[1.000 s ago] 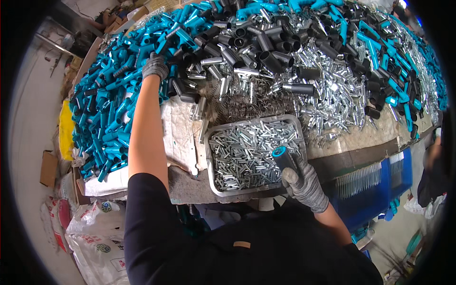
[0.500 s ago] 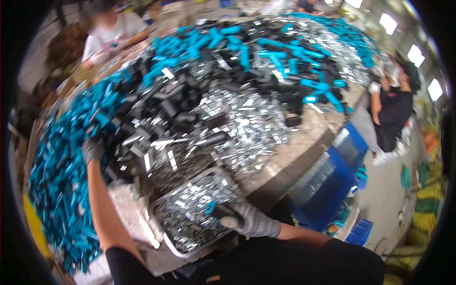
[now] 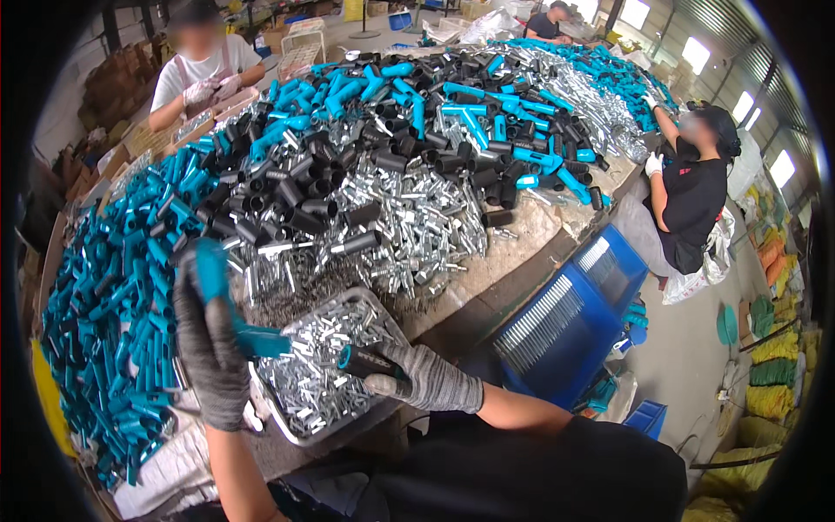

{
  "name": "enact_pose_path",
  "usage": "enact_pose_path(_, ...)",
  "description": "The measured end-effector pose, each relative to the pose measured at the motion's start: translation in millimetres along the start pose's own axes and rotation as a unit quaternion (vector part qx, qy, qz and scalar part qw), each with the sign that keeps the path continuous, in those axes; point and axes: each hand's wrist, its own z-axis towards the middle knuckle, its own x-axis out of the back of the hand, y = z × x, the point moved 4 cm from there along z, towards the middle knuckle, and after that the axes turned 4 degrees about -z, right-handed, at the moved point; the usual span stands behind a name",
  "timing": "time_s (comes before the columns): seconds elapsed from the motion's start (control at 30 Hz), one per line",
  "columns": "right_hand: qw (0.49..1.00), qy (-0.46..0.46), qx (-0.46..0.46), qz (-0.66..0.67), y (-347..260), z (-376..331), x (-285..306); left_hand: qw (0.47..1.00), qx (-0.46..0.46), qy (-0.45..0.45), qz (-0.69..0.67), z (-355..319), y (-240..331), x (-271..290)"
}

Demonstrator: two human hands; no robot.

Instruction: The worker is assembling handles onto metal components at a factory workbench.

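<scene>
My left hand (image 3: 211,361), in a grey knit glove, grips a teal angled plastic tube (image 3: 211,268); its lower leg points right, over the tray's edge. In my gloved right hand (image 3: 439,379) is a short black sleeve (image 3: 370,359) with a teal ring at its open end. It is held above a pale tray (image 3: 389,318) full of small metal pins (image 3: 323,383). The sleeve's end faces left, apart from the teal tube.
A large heap of teal parts (image 3: 104,331), black sleeves (image 3: 296,187) and silver metal pieces (image 3: 426,226) covers the table. At right stand blue bins (image 3: 565,322) with rows of metal rods. Co-workers sit at far left (image 3: 209,65), right (image 3: 696,183) and back (image 3: 552,22).
My left hand has come back from the teal heap toward me, now with a teal angled tube in it. My right hand stays over the tray with the black sleeve, shifted slightly left.
</scene>
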Motion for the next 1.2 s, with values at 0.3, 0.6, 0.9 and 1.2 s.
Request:
enact_pose_path(0.3, 0.994, 0.037, 0.033, -0.100, -26.3, -19.5, -0.6, 0.994, 0.017, -0.072, 0.085, -27.0, 15.4, -31.6)
enact_pose_path(0.6, 0.991, 0.091, 0.034, -0.094, -1.2, -21.2, -18.5, 0.990, 0.077, -0.067, 0.096, -37.6, 33.7, -62.3)
enact_pose_path(0.9, 0.855, -0.198, -0.305, 0.369, 7.4, -27.9, -32.0, 0.991, 0.120, -0.062, -0.021, -42.7, 28.5, -59.6)
enact_pose_path(1.2, 0.971, 0.068, 0.001, -0.230, 6.4, -5.7, -16.4, 0.975, 0.161, -0.061, 0.143, -48.7, 0.4, -59.3)
